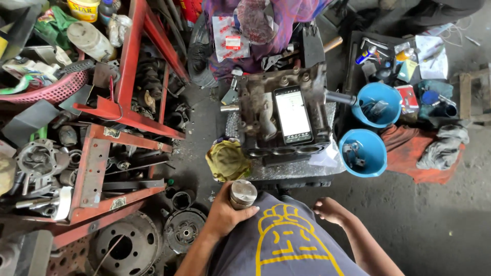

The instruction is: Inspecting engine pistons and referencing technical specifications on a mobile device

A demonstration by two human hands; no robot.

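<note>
A: Left hand [223, 213] wraps a piston [242, 193], fingers curled round the skirt, crown up. Held tight against the belly, low, just short of the engine block [284, 115].

B: Right hand [331, 210]?

A: Empty. Fingers loosely bent, resting at the shirt hem. Not touching anything else.

B: Why is the piston held upright like that?

A: My guess: the grip on the skirt keeps the crown and ring area clear of the palm. Close to the body for control.

B: What's on the block?

A: A phone [292, 115] lies flat on top, screen lit, facing the person. The block sits on a bench [286, 171] covered with bubble wrap; three bores [284, 152] show along the near edge. A yellow rag [227, 161] sits just left of the block, between piston and bores on that side.

B: Around it?

A: Two blue bowls [363, 152] right of the block, small parts in them. Orange cloth [409, 153] beyond those. Red rack [110, 133] on the left, crammed with engine parts; a flywheel [123, 245] and clutch plate [183, 231] on the floor beside the left arm.

B: Obstructions?

A: The phone covers the block's top face. The rag crowds the left corner. Another person sits across the block, close.
</note>
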